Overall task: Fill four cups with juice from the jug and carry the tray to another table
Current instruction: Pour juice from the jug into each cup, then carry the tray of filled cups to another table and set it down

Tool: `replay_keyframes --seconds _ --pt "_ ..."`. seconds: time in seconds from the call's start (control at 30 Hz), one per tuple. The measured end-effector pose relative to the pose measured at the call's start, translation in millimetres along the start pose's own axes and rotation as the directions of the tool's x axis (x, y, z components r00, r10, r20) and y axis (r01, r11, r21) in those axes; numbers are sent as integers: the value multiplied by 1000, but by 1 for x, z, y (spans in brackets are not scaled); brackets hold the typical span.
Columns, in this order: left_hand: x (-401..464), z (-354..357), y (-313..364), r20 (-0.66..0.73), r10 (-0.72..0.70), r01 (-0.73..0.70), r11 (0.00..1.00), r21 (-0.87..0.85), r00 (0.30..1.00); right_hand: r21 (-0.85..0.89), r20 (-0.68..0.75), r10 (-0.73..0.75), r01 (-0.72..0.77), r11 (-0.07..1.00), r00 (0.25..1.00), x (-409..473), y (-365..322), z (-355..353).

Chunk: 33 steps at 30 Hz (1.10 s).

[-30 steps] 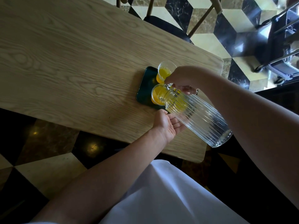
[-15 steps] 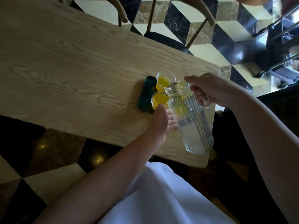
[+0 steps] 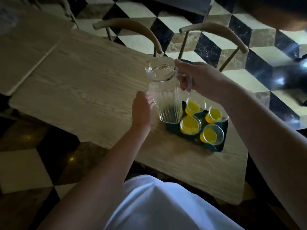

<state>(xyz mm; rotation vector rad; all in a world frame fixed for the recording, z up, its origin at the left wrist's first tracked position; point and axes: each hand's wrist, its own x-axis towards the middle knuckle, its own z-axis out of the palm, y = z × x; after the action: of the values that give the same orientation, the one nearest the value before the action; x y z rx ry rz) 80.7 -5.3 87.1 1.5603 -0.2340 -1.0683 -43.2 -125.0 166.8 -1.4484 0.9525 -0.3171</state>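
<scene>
Wooden table (image 3: 83, 90): four filled cups (image 3: 190, 125), right fingers (image 3: 182, 83) grasping one jug (image 3: 164, 97), left released.

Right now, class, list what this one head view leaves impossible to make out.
- Left hand: its fingertips lie behind the glass jug, so contact with it is unclear.
- Dark green tray: its near-left corner is hidden by the jug.
- Right hand: its palm side on the handle faces away.

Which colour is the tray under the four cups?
Dark green; the tray shows best in the head view.
</scene>
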Motion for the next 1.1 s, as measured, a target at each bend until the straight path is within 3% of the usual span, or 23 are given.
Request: replay_keyframes --seconds 0.13,0.27,0.5,0.77,1.1 --pt "31 -25 8 -30 94 -94 995 25 995 2 -14 -21 21 1000 1000 40 8 25" --pt "62 -41 11 67 29 -26 998 -53 997 -12 -190 -93 92 996 977 67 31 51" --pt "115 -45 6 65 1 5 995 -99 998 124 -373 0 50 991 928 101 64 72" --pt "147 -51 -14 93 -13 21 996 -90 996 191 -389 53 24 981 920 129 87 79" --pt "161 -54 -21 26 -68 70 994 -84 997 226 -417 38 63 972 908 146 97 86"
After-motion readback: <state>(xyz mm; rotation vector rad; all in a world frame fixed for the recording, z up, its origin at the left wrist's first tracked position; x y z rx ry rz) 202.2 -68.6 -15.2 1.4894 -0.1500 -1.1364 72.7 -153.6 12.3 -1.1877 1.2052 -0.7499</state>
